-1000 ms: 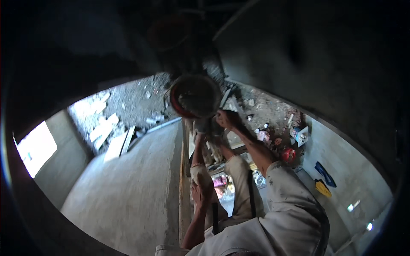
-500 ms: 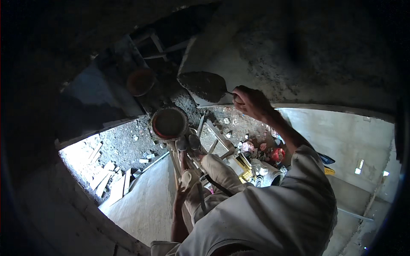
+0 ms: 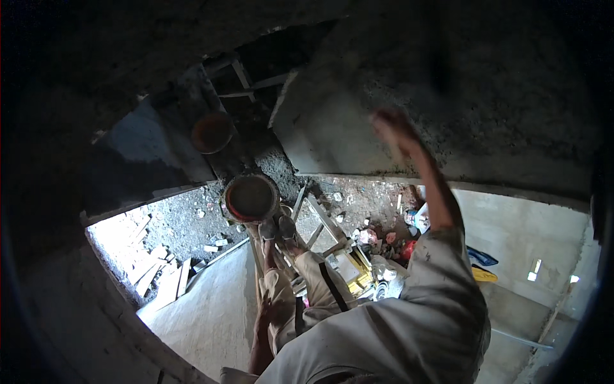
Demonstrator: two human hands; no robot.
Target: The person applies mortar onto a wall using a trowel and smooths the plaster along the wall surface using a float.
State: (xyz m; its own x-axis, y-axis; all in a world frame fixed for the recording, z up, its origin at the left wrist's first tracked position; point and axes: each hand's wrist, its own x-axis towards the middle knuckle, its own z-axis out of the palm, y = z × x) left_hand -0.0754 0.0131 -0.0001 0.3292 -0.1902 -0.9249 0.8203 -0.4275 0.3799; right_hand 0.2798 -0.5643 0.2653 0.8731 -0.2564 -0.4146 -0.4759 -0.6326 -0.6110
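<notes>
High at the right, my right hand (image 3: 395, 131) is raised against dark, rough plaster (image 3: 467, 128), blurred and closed round a trowel handle; the blade is too smeared to make out. My left hand (image 3: 265, 298) lies low against my left knee, fingers apart and partly in shadow, holding nothing. A round bucket (image 3: 251, 198) with dark grey contents and a reddish inner rim stands just beyond my feet. A second reddish container (image 3: 211, 131) sits farther up, in shadow.
Wooden boards and struts (image 3: 323, 217) lie beside and below my feet. Rubble ground (image 3: 166, 224) with pale planks is at the left, above a sloping concrete slab (image 3: 204, 320). Coloured litter and bags (image 3: 368, 237) lie below right, near a pale wall (image 3: 524, 237) with blue and yellow items.
My right hand has risen from beside the bucket, lifting a mortar-laden trowel, and has since moved farther up along the plaster. The view has shifted; my left hand stays at my knee.
</notes>
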